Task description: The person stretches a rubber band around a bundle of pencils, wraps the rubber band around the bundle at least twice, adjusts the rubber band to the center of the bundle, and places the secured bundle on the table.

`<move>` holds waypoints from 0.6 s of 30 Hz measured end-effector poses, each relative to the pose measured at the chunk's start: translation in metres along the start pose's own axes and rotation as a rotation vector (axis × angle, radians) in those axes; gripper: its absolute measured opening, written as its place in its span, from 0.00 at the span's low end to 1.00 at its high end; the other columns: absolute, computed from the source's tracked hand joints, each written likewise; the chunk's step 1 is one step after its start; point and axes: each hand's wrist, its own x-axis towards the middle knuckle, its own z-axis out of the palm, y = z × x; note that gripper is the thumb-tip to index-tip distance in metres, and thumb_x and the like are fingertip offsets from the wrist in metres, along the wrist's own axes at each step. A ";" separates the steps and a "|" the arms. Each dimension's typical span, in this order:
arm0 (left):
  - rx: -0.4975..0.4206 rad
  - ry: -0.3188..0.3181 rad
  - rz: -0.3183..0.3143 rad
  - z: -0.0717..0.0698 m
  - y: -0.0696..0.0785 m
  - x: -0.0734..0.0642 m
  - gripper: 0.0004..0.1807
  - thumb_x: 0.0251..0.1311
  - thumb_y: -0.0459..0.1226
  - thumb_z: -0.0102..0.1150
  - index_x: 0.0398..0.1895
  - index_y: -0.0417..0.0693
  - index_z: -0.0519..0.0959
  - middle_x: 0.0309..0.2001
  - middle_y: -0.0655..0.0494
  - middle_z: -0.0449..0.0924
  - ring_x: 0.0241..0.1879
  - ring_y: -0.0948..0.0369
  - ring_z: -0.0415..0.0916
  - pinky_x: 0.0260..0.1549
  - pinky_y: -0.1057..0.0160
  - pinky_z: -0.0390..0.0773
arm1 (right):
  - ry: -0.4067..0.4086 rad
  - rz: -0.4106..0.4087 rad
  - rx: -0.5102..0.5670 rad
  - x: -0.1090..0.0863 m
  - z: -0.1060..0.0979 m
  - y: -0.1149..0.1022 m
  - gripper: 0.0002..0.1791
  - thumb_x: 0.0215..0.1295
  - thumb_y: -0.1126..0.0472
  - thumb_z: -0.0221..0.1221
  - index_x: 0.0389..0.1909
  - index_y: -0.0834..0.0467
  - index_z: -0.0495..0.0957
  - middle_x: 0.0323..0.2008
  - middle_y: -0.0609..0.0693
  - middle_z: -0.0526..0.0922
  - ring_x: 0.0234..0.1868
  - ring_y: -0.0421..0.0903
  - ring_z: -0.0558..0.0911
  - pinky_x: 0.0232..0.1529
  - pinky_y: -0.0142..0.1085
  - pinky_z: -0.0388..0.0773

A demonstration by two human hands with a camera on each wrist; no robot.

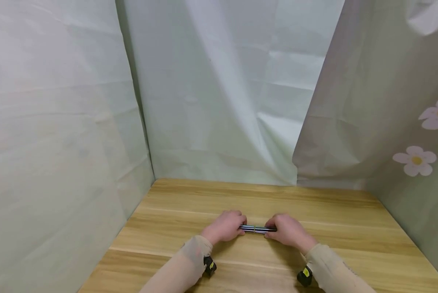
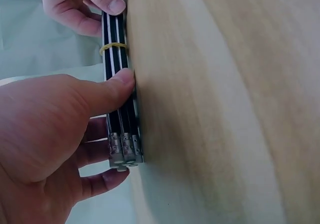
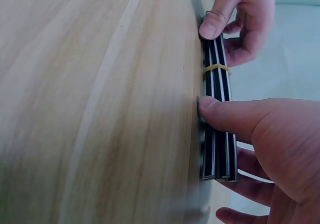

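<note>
A bundle of black-and-white striped pencils [image 1: 254, 229] lies sideways between my hands, close over the table in the head view. A yellow rubber band [image 2: 114, 46] wraps its middle. My left hand [image 1: 227, 226] grips the left end, thumb on the near side and fingers behind. Metal ferrules and grey erasers [image 2: 120, 156] stick out past that hand in the left wrist view. My right hand [image 1: 287, 230] pinches the other end, where flat, blunt pencil ends [image 3: 216, 178] show in the right wrist view.
The wood-grain table [image 1: 189, 197] stretches around both hands. Pale hanging sheets [image 1: 219, 101] enclose it at the back and sides, the right one printed with flowers [image 1: 416, 160]. A black wrist camera [image 1: 209, 266] sits under the left sleeve, another [image 1: 305, 276] under the right.
</note>
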 end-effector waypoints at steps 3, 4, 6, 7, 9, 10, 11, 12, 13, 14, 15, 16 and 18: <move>-0.009 0.005 0.020 0.001 0.002 0.000 0.12 0.67 0.47 0.74 0.45 0.52 0.85 0.36 0.64 0.75 0.36 0.65 0.74 0.41 0.61 0.77 | -0.001 0.007 -0.002 -0.003 -0.001 0.001 0.12 0.58 0.55 0.80 0.39 0.53 0.91 0.36 0.41 0.85 0.38 0.42 0.83 0.42 0.45 0.81; -0.020 0.004 0.024 0.001 0.002 0.000 0.13 0.67 0.46 0.74 0.46 0.51 0.85 0.37 0.63 0.76 0.36 0.65 0.74 0.42 0.62 0.77 | -0.003 0.007 -0.003 -0.003 -0.001 0.002 0.12 0.58 0.55 0.80 0.40 0.53 0.91 0.36 0.41 0.85 0.39 0.42 0.83 0.43 0.45 0.81; -0.034 0.003 0.027 0.001 0.002 0.000 0.14 0.67 0.46 0.74 0.47 0.49 0.85 0.38 0.62 0.77 0.38 0.64 0.75 0.44 0.61 0.77 | -0.005 0.004 -0.001 -0.005 -0.001 0.002 0.12 0.59 0.55 0.79 0.41 0.52 0.91 0.37 0.41 0.85 0.39 0.42 0.83 0.43 0.45 0.81; -0.042 0.001 0.027 0.002 0.001 0.000 0.14 0.68 0.46 0.74 0.47 0.49 0.84 0.39 0.62 0.77 0.40 0.64 0.75 0.45 0.61 0.77 | -0.008 0.004 -0.001 -0.005 -0.002 0.002 0.12 0.59 0.54 0.79 0.41 0.52 0.91 0.37 0.41 0.85 0.39 0.42 0.83 0.44 0.45 0.81; -0.062 -0.007 0.022 0.002 0.000 -0.002 0.14 0.68 0.46 0.73 0.48 0.48 0.84 0.40 0.61 0.78 0.42 0.63 0.76 0.47 0.60 0.77 | -0.016 -0.008 0.001 -0.006 -0.002 0.001 0.12 0.60 0.55 0.79 0.42 0.53 0.91 0.38 0.41 0.85 0.40 0.42 0.83 0.44 0.45 0.80; -0.068 -0.011 0.016 0.003 -0.001 -0.002 0.15 0.69 0.46 0.73 0.49 0.48 0.84 0.41 0.60 0.78 0.43 0.63 0.76 0.48 0.60 0.77 | -0.021 -0.016 0.002 -0.005 -0.003 0.000 0.12 0.60 0.55 0.79 0.42 0.53 0.90 0.38 0.42 0.85 0.39 0.42 0.82 0.44 0.45 0.80; -0.077 -0.017 0.012 0.002 -0.002 -0.003 0.15 0.69 0.47 0.72 0.50 0.48 0.84 0.42 0.60 0.79 0.44 0.62 0.76 0.49 0.59 0.77 | -0.027 -0.027 0.003 -0.005 -0.004 -0.001 0.12 0.60 0.55 0.79 0.42 0.53 0.90 0.38 0.42 0.85 0.39 0.43 0.82 0.43 0.45 0.80; -0.086 -0.020 0.010 0.002 -0.004 -0.005 0.15 0.69 0.47 0.72 0.50 0.48 0.84 0.43 0.60 0.79 0.44 0.62 0.76 0.50 0.59 0.77 | -0.032 -0.037 0.005 -0.004 -0.004 -0.001 0.12 0.60 0.55 0.79 0.42 0.53 0.90 0.38 0.43 0.85 0.39 0.43 0.82 0.43 0.45 0.80; -0.099 -0.027 0.004 0.001 -0.005 -0.006 0.16 0.69 0.47 0.72 0.51 0.48 0.84 0.44 0.59 0.79 0.45 0.62 0.77 0.51 0.59 0.77 | -0.039 -0.043 0.004 -0.003 -0.005 -0.002 0.13 0.60 0.55 0.79 0.43 0.53 0.90 0.39 0.43 0.84 0.39 0.44 0.82 0.43 0.45 0.79; -0.116 -0.032 -0.002 0.000 -0.007 -0.008 0.17 0.70 0.47 0.72 0.53 0.48 0.83 0.46 0.59 0.80 0.47 0.62 0.77 0.52 0.58 0.77 | -0.043 -0.049 0.005 -0.002 -0.006 -0.003 0.13 0.59 0.55 0.79 0.43 0.53 0.90 0.39 0.44 0.84 0.39 0.44 0.82 0.43 0.45 0.79; -0.134 -0.033 -0.010 -0.001 -0.009 -0.010 0.18 0.70 0.48 0.71 0.54 0.48 0.83 0.48 0.58 0.80 0.49 0.61 0.78 0.54 0.58 0.77 | -0.047 -0.054 0.006 -0.002 -0.007 -0.004 0.14 0.59 0.55 0.79 0.43 0.53 0.90 0.39 0.44 0.84 0.39 0.44 0.82 0.43 0.45 0.79; -0.151 -0.033 -0.016 -0.002 -0.011 -0.013 0.20 0.71 0.48 0.71 0.57 0.48 0.83 0.50 0.57 0.81 0.51 0.60 0.78 0.56 0.56 0.77 | -0.049 -0.058 0.004 -0.001 -0.007 -0.005 0.14 0.59 0.54 0.79 0.44 0.53 0.90 0.39 0.44 0.84 0.39 0.44 0.82 0.42 0.45 0.79; -0.191 -0.030 -0.029 -0.004 -0.017 -0.021 0.23 0.72 0.49 0.69 0.62 0.46 0.81 0.55 0.54 0.81 0.55 0.57 0.79 0.59 0.53 0.77 | -0.057 -0.057 0.003 -0.001 -0.008 -0.006 0.18 0.59 0.51 0.79 0.47 0.54 0.90 0.39 0.43 0.84 0.39 0.44 0.82 0.43 0.45 0.79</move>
